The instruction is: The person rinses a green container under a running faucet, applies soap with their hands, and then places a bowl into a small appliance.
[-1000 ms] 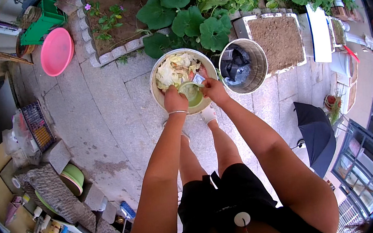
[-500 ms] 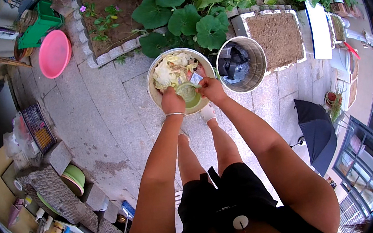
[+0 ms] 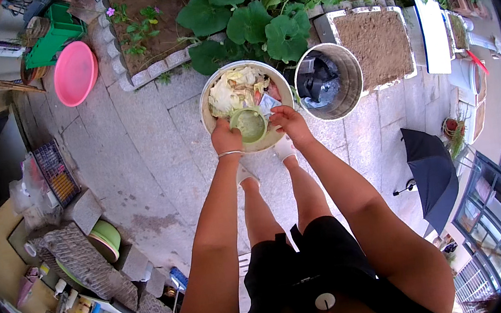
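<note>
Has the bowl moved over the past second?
Yes, slightly left, judged against the rim of the bucket beneath the bowl.

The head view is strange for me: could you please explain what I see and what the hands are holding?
These are a person's own two bare hands, not a machine. The picture comes from a wide fisheye camera on that person's head, looking down, so edges bend and corners are black. The left hand has its grip on a small green bowl over a pale bucket of leafy scraps. The right hand is beside the bowl's right rim; I cannot tell whether it touches. A second bucket, with dark material inside, stands to the right; the ground is grey paving.
</note>
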A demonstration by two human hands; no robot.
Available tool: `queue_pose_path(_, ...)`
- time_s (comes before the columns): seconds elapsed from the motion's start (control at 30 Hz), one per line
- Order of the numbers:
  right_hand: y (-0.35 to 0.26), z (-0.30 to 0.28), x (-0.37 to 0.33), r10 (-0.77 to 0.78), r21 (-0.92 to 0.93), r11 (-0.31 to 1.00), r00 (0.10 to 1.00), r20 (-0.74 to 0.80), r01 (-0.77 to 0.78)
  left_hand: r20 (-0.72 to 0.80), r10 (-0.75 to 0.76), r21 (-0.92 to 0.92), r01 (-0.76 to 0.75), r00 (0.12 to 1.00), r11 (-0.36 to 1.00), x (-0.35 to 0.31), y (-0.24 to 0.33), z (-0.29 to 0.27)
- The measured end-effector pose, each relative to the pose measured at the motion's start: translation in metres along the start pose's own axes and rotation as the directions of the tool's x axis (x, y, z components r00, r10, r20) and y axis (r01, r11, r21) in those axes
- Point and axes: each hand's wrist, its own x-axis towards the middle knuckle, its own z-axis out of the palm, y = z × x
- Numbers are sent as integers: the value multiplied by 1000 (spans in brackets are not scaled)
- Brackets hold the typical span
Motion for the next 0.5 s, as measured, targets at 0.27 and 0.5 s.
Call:
queue_pose_path(0.27, -1, 21, -4, -209, -168, 967, 974, -93, 191, -44, 183, 94, -178, 982, 979, -8, 27, -2)
queue_pose_path(0.5, -2, 15, -9, -202, -268, 947, 977, -68, 178, 1, 285, 107, -283, 959, 953, -14, 30, -10)
